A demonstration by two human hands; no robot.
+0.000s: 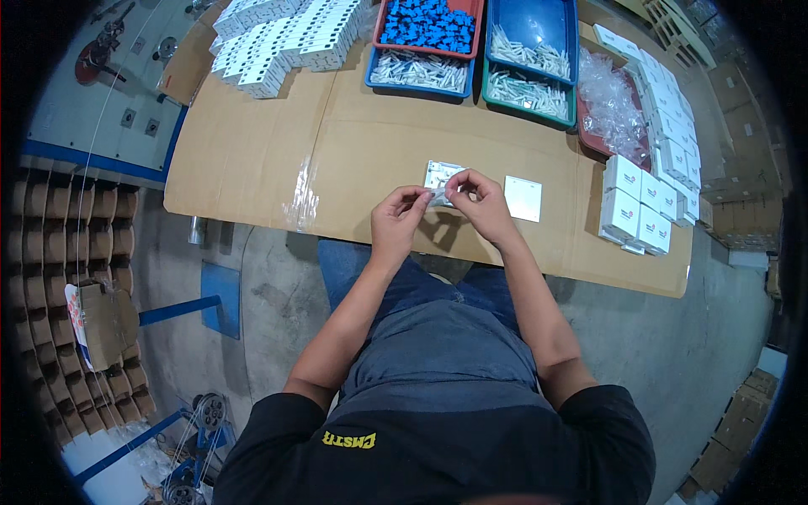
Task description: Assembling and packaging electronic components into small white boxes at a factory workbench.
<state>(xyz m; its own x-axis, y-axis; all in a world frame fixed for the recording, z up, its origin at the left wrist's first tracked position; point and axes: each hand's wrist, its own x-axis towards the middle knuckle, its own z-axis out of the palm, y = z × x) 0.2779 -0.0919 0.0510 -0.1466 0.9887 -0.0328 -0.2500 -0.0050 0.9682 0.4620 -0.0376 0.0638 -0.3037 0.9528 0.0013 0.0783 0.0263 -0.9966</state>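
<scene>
My left hand (396, 220) and my right hand (483, 210) meet near the front edge of the cardboard-covered table. Thumbs and fingertips of both are pinched on a small whitish, partly clear piece (438, 199), too small and covered to name. Just beyond the fingers lies a small white rectangular item with dark marks (438, 171), partly hidden by my right hand. A flat white square (523, 199) rests on the cardboard beside my right hand, apart from it.
Farther back stand a red bin of blue pieces (427, 27) and blue and green bins of white slender parts (528, 94). A red tray of clear plastic bags (613, 105) sits to the right. White boxes are stacked at far left (282, 46) and right (640, 206).
</scene>
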